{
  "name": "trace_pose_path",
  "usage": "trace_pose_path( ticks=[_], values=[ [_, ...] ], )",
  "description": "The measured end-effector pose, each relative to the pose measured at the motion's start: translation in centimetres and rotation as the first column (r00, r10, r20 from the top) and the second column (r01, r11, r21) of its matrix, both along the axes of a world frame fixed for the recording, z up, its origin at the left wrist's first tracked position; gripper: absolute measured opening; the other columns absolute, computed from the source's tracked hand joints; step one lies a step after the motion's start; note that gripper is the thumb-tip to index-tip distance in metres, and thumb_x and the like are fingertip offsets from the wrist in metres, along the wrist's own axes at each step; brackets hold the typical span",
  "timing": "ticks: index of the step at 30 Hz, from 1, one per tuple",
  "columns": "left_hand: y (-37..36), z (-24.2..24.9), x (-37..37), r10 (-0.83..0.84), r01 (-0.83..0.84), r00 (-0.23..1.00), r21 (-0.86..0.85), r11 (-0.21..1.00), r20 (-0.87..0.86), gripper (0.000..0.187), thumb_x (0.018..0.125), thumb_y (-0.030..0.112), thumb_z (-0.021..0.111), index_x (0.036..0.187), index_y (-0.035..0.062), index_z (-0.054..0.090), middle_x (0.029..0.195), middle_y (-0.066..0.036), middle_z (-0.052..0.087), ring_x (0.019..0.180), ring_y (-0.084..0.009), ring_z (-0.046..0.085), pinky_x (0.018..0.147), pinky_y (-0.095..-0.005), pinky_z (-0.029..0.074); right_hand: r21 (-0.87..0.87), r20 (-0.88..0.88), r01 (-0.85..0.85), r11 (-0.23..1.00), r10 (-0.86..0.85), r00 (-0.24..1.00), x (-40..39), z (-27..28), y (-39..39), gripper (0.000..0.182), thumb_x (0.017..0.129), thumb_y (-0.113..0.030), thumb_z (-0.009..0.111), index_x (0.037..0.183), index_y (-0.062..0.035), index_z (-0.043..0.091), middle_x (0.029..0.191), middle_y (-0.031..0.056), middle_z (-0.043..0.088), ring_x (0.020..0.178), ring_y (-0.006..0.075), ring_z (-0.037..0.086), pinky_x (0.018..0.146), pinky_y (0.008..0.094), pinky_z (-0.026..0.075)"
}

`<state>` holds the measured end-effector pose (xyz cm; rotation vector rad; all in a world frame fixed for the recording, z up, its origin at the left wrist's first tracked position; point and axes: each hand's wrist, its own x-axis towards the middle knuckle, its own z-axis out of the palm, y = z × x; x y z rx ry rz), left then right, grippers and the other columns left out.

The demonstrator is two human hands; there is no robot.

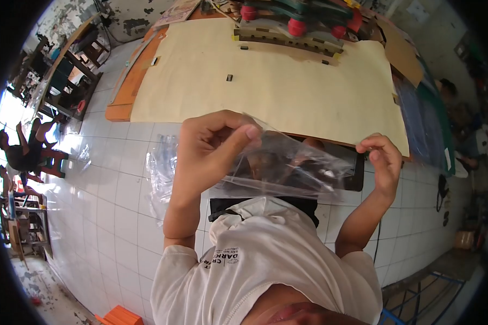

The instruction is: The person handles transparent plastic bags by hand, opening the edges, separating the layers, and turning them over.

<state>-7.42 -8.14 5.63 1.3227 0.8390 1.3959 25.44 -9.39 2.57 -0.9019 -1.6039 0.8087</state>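
Note:
My left hand [214, 149] is closed, with thumb and forefinger pinching the upper corner of a clear plastic bag [303, 170]. The bag hangs across the front of my body, thin and creased, with bright reflections. To its right is my right hand [382, 162], fingers curled in and the fingertips close together. Whatever lies between those fingertips, if anything, is too small to make out. More crumpled clear plastic [161, 170] shows beside my left forearm.
Ahead stands a wooden table [123, 103] covered by a cream sheet [200, 59], with small dark pieces [229, 78] on it. A green metal frame with red knobs [296, 27] stands at the back. People [24, 149] sit far left; an orange object [122, 315] is at lower left.

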Motion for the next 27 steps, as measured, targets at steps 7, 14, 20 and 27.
trace_pose_path(
  ticks=[7,14,20,27],
  values=[
    [-0.8,-0.2,1.3,-0.140,0.149,0.929,-0.001,0.989,-0.342,0.009,0.084,0.001,0.065,0.083,-0.0077,0.065,0.071,-0.008,0.067,0.066,-0.0079,0.060,0.061,-0.0207,0.049,-0.022,0.097,-0.151,0.988,0.152,0.984,-8.2,2.5,0.5,0.030,0.088,-0.025,0.066,0.095,0.0036,0.063,0.083,0.0073,0.065,0.072,0.0117,0.060,0.067,0.0242,0.048],
    [-0.8,0.4,0.9,-0.155,0.188,0.907,0.048,0.981,-0.391,0.008,0.083,0.001,0.065,0.083,-0.0072,0.066,0.073,-0.011,0.069,0.067,-0.0099,0.064,0.060,-0.0224,0.050,-0.308,-0.060,-0.328,0.893,0.326,0.943,-11.3,2.2,1.1,0.021,0.086,-0.017,0.070,0.090,0.0035,0.063,0.076,0.0027,0.064,0.069,0.0046,0.055,0.063,0.0195,0.045],
    [-0.2,-0.1,0.7,-0.194,0.204,0.916,-0.010,0.979,-0.352,0.007,0.082,-0.001,0.064,0.079,-0.0067,0.064,0.073,-0.008,0.066,0.068,-0.0103,0.061,0.063,-0.0223,0.050,-0.318,-0.106,-0.328,0.890,0.311,0.945,-12.2,1.8,1.5,0.021,0.094,-0.017,0.058,0.086,0.0031,0.061,0.070,0.0003,0.057,0.064,0.0037,0.049,0.058,0.0196,0.041],
    [1.0,-0.7,0.3,-0.231,0.217,0.935,-0.080,0.973,-0.268,0.006,0.084,-0.001,0.063,0.082,-0.0070,0.064,0.077,-0.009,0.066,0.068,-0.0107,0.061,0.063,-0.0231,0.051,-0.349,-0.071,-0.277,0.895,0.269,0.960,-12.9,1.4,2.1,0.024,0.096,-0.019,0.053,0.086,0.0018,0.058,0.067,0.0013,0.055,0.062,0.0066,0.049,0.057,0.0225,0.042]
  ],
)
